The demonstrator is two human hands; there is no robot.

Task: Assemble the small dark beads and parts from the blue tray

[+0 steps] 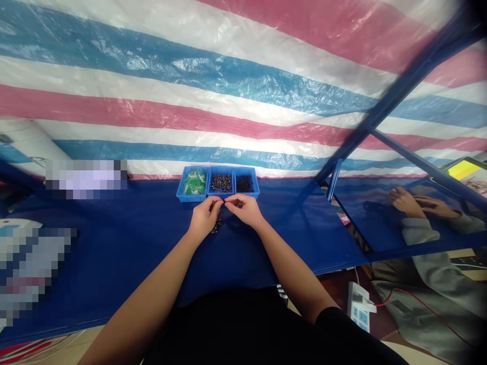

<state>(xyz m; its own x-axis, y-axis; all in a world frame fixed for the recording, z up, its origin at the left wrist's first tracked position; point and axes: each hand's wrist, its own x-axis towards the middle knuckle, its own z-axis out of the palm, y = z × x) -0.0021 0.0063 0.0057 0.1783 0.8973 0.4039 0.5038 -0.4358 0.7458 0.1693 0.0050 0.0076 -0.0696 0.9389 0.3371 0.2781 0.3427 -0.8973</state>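
My left hand (206,215) and my right hand (244,209) meet fingertip to fingertip over the blue table, just in front of three blue bins. Both are closed in a pinch, and what sits between the fingers is too small to make out. Below my left hand lies a small pile of dark and brassy parts (216,225), partly covered by it. The left bin (184,198) holds green and clear plastic bags (195,181). Small metallic parts (221,182) fill the middle bin (210,194). Black small parts (245,183) lie in the right bin (257,191).
Behind the table hangs a striped plastic sheet (213,106). A blue metal frame (375,119) stands at the right, with a co-worker's hands (409,203) beyond it. A white power strip (359,306) with a red cable is below right. Blurred-out items (85,178) lie left.
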